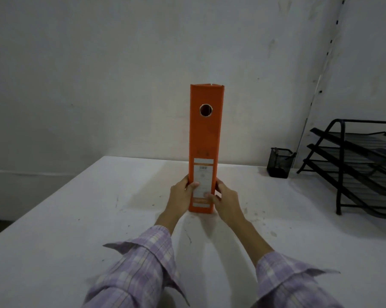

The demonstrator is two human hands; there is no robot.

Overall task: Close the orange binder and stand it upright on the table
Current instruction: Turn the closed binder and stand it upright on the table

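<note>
The orange binder [205, 134] is closed and stands upright on the white table [76, 218], its spine facing me with a round metal-rimmed hole near the top and a white label low down. My left hand [181, 196] grips its lower left side, thumb on the spine. My right hand [226, 200] grips the lower right side, thumb also on the label. The binder's bottom edge rests on the table between both hands.
A black mesh pen holder [279, 162] stands at the back right. A black tiered wire tray rack [360, 165] fills the far right. A pale wall rises just behind the table; the table's left edge runs diagonally toward me.
</note>
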